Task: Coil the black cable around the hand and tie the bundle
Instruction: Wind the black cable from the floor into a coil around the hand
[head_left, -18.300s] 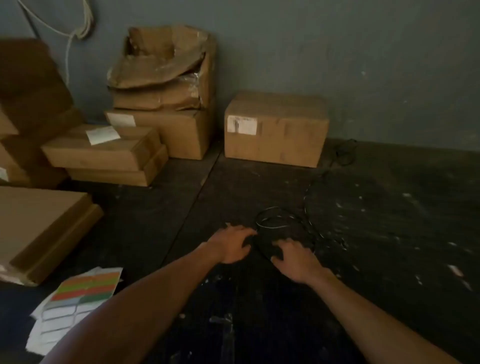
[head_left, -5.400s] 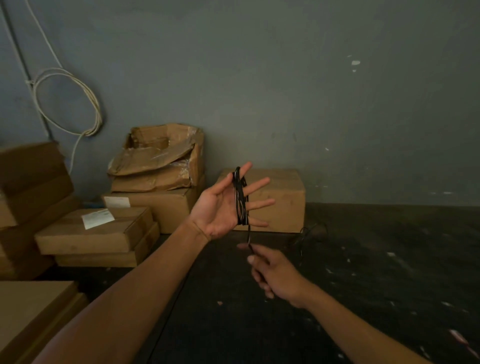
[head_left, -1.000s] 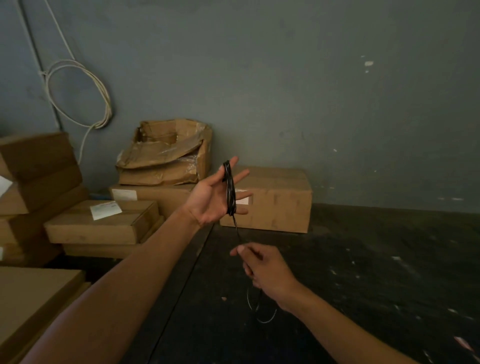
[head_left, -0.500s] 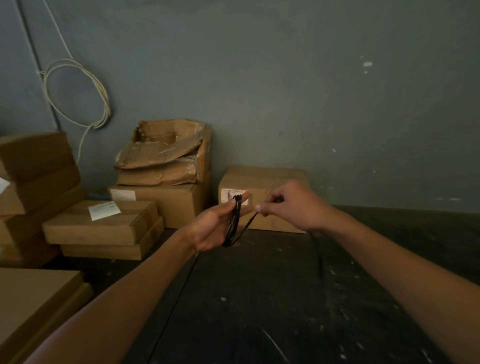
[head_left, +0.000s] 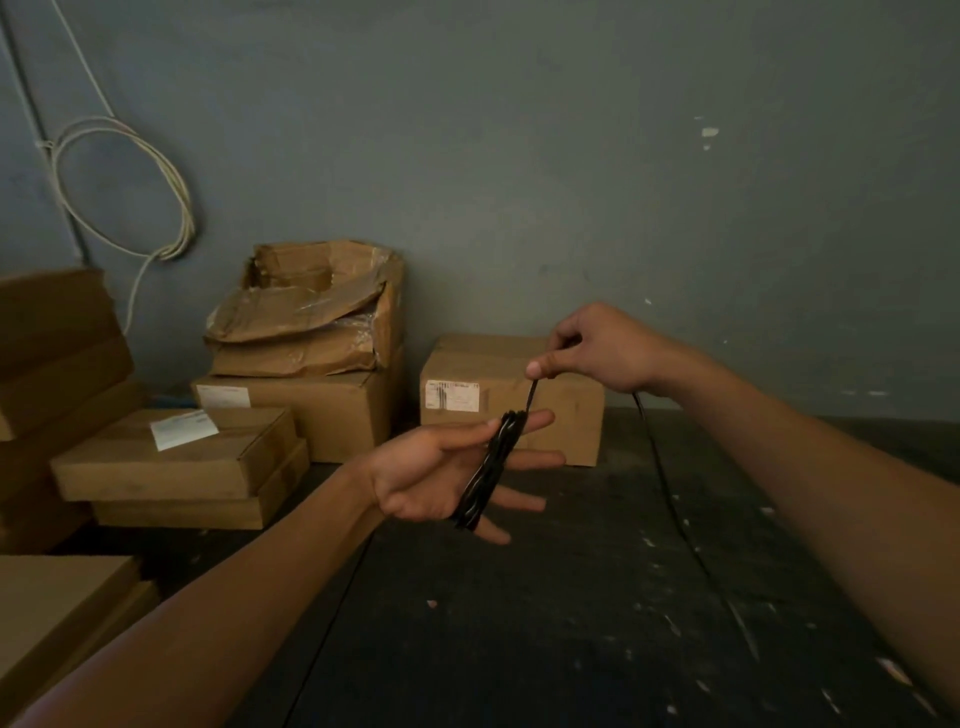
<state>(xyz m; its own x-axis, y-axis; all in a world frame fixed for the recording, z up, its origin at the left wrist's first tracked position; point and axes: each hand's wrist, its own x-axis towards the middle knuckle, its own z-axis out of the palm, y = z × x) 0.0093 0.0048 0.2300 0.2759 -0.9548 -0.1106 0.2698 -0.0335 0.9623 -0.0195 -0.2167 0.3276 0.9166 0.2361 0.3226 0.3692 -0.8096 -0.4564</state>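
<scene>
While the left hand (head_left: 434, 470) is held palm-up with fingers straight and spread, the thin black cable (head_left: 485, 474) sits wound in a tight bundle around those fingers. Just above, the right hand (head_left: 597, 349) pinches the cable's free strand between thumb and forefinger, the slack trailing down to the dark speckled floor (head_left: 545, 623); behind stands a labelled brown cardboard box (head_left: 470, 384)

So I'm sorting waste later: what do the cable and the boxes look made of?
Cable: thin, black, slightly glossy, bends tightly round the left hand; probably a plastic or rubber jacket. Boxes: matte brown corrugated cardboard, judging by creased flaps and paper labels.
</scene>
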